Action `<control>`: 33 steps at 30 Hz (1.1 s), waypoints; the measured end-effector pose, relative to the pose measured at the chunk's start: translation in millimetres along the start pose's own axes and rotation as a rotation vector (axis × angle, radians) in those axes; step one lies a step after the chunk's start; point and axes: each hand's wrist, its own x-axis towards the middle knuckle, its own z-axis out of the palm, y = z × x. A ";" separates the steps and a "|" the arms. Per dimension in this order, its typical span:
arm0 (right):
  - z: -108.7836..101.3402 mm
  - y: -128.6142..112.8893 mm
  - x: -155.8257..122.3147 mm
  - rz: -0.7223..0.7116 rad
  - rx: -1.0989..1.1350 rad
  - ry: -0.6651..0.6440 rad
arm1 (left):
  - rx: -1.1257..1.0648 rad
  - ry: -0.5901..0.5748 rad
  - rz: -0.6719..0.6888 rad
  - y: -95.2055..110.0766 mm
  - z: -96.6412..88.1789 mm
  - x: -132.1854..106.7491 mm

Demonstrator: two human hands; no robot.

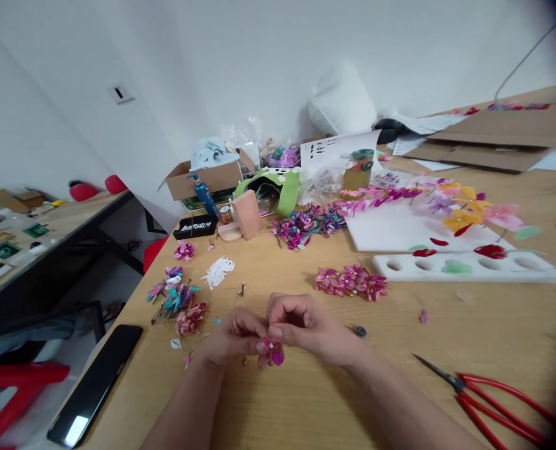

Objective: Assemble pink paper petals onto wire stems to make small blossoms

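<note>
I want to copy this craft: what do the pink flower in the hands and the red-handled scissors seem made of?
Pink flower: glossy petals, perhaps thin film or lacquered wire; they catch light. Scissors: dark metal blades, red handles, probably plastic-coated.

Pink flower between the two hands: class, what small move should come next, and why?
Probably spread its petals evenly: the left hand and right hand both pinch the pink flower at its pale centre, and the petals hang bunched below the fingertips.
</note>
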 end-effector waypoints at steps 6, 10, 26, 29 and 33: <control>-0.4 4.4 -1.1 0.037 -0.025 -0.024 | 0.026 -0.057 -0.060 -0.7 0.1 -1.6; -0.7 6.2 -0.8 0.049 -0.037 -0.011 | 0.027 -0.059 -0.066 -0.2 1.2 -2.1; -1.4 4.2 -0.1 0.064 -0.063 0.037 | 0.000 0.063 0.068 3.3 -1.9 -3.4; -0.2 5.5 0.5 0.066 -0.026 0.028 | -0.031 0.073 0.075 3.2 -1.2 -3.6; 0.8 5.4 0.6 0.079 -0.031 0.030 | -0.022 0.036 0.076 5.2 0.0 -3.4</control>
